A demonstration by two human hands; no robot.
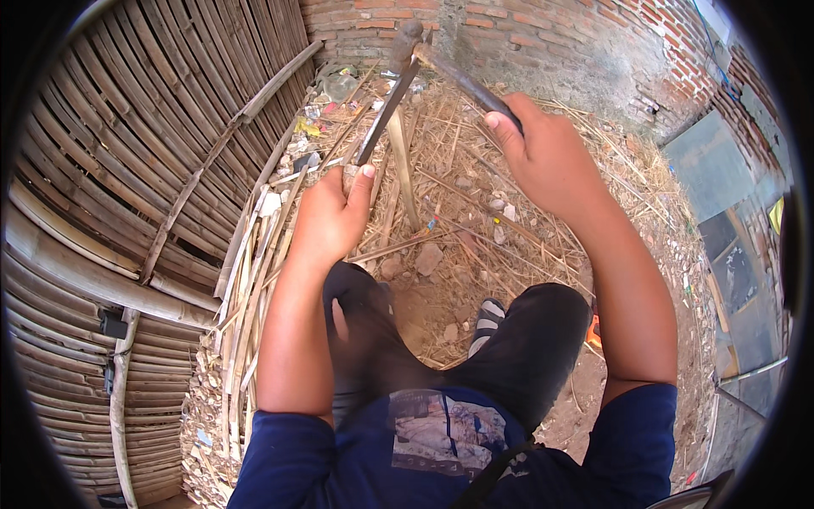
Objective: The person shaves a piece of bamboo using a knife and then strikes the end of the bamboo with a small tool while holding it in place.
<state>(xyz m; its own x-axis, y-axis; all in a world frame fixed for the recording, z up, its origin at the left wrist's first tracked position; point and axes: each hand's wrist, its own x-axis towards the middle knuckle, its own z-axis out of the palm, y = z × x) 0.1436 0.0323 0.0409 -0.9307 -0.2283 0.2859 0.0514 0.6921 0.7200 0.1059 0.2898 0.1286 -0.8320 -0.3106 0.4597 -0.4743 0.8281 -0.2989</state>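
My left hand [333, 216] is closed around the handle of a machete [386, 120], whose dark blade slants up and to the right. My right hand [541, 153] grips the dark handle of a hammer [462, 81]. Its rusty head lies over the tip end of the blade in the picture; I cannot tell whether they touch. Just beneath the blade a pale bamboo piece [402, 170] stands nearly upright, its lower end at the ground. Its top meets or passes behind the blade, and no hand holds it.
A bamboo slat wall [182, 110] runs along the left, and a brick wall [543, 38] closes the far side. Bamboo strips [254, 297], straw and stones litter the ground. Grey panels [712, 170] lean at the right. An orange object [593, 331] shows beside my right arm.
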